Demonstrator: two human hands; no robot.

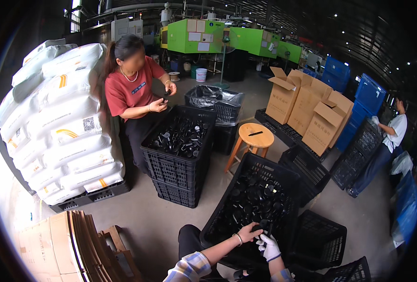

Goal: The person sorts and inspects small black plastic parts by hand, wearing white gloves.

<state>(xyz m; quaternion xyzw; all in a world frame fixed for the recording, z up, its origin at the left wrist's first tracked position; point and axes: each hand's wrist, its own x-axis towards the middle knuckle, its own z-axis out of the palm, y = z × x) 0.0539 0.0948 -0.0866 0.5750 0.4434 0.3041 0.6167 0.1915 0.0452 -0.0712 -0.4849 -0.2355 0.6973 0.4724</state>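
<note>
My left hand (249, 233), bare with a bracelet at the wrist, is closed on a small black plastic part (265, 225). Beside it, my right hand (269, 247) in a white glove also grips this part from below; its exact shape is hard to make out against the dark background. Both hands are held over the near end of a black plastic crate (208, 224). Loose black plastic parts (250, 199) with rounded ends lie heaped inside that crate.
A co-worker (134, 89) handles black parts over a stacked black crate (174, 165). A wooden stool (255, 135) carries a thin black piece. Empty crates (319, 239) sit at my right, flattened cardboard (53, 244) at my left. Beyond stand white sacks (72, 122) and open cartons (307, 108).
</note>
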